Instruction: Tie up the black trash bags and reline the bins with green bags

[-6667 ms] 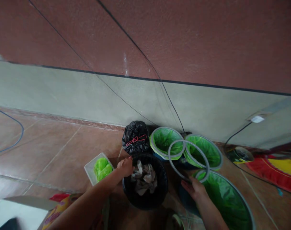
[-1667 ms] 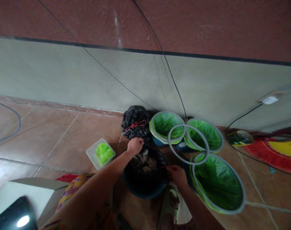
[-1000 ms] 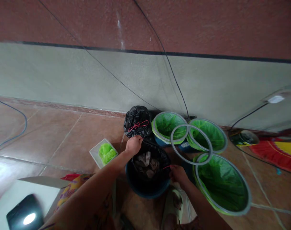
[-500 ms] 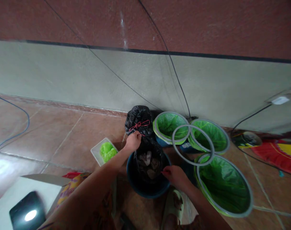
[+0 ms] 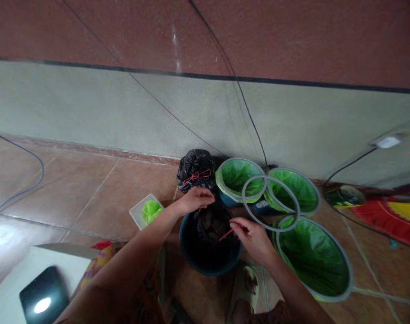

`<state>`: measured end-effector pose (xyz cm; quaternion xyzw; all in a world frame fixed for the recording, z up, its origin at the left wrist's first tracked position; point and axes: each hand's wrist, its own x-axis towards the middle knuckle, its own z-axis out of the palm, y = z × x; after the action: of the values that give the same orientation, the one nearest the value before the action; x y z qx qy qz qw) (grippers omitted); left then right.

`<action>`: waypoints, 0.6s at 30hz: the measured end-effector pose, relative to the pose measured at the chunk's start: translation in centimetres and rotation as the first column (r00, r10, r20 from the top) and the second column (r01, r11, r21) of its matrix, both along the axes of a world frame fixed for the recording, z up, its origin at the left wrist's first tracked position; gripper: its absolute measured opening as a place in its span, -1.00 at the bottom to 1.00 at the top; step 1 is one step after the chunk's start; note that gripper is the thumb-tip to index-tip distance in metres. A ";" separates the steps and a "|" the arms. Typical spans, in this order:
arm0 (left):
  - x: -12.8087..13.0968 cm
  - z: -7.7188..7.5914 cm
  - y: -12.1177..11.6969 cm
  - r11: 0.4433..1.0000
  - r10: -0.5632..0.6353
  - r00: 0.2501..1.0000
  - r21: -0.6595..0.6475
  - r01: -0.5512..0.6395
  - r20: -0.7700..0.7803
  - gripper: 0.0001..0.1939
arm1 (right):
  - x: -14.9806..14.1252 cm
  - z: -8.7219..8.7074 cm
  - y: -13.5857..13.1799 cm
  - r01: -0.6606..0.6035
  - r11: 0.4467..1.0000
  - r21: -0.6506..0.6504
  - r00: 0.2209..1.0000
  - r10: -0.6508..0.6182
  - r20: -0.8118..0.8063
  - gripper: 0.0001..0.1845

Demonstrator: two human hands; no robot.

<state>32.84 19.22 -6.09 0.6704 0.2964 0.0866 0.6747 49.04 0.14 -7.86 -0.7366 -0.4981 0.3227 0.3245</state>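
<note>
Green pop-up bins (image 5: 313, 256) beside blue bucket (image 5: 209, 267), black bag (image 5: 195, 171) behind

The left hand (image 5: 194, 201) and right hand (image 5: 254, 240) are bare, as are the forearms behind them. Below the left hand, a dark patterned garment (image 5: 146, 301) with orange marks shows. Below the right hand, a pale slide sandal (image 5: 244, 288) with a dark patch sits on a foot (image 5: 240, 312).

Black plastic bin liner (image 5: 212, 222), neck bunched (contents hidden), in a blue bucket (image 5: 209, 273), red string (image 5: 227, 234) beside it
</note>
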 end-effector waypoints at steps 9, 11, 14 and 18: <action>-0.7 3.0 -1.8 0.944 -0.275 0.943 -0.131 0.301 0.189 -0.74 | -0.9 3.0 0.0 0.197 0.976 0.092 0.760 -0.093 -0.643 -0.56; -0.6 2.7 -1.8 0.955 -0.273 0.953 -0.079 0.284 0.127 -0.78 | -1.0 3.0 0.1 0.148 0.989 0.004 0.808 -0.118 -0.577 -0.52; -0.6 2.5 -2.0 0.953 -0.301 0.949 0.007 0.302 0.091 -0.83 | -1.2 2.8 0.3 0.072 0.996 -0.061 0.885 -0.092 -0.456 -0.52; -0.7 2.9 -1.9 0.943 -0.330 0.935 0.000 0.333 0.131 -0.76 | -1.1 2.7 0.4 0.082 0.995 -0.054 0.932 -0.096 -0.349 -0.55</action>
<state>32.09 17.28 -3.22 0.6961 0.1357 0.0114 0.7049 47.98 0.54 -5.21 -0.6949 -0.3921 0.4434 0.4084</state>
